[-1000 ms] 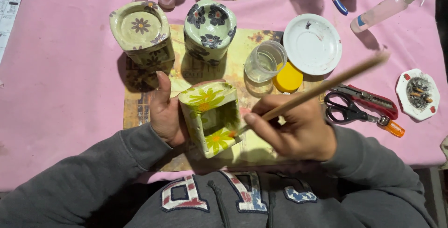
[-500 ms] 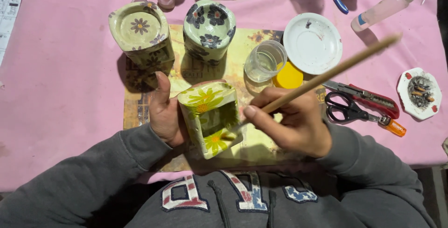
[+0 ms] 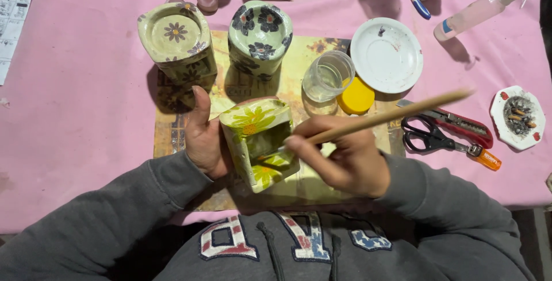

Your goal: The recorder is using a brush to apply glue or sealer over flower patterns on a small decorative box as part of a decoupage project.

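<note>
My left hand (image 3: 202, 137) grips a small square box (image 3: 259, 140) painted light green with yellow flowers, tilted so its open side faces me. My right hand (image 3: 345, 157) holds a long wooden paintbrush (image 3: 391, 115); the brush tip reaches into the box's opening. Both hands work over a yellowish mat (image 3: 230, 94) on the pink tablecloth (image 3: 75, 97), close to my body.
Behind the box stand a square pot (image 3: 175, 42) with brown flowers and a round pot (image 3: 260, 33) with dark flowers. A clear cup (image 3: 328, 77), yellow lid (image 3: 356, 96), white saucer (image 3: 386, 55), scissors (image 3: 440, 137), a lighter (image 3: 486, 157), an ashtray (image 3: 517, 117) and a squeeze bottle (image 3: 483, 8) lie right.
The brush handle has swung down to a flatter angle and my right hand has shifted slightly. The box and left hand stay where they were.
</note>
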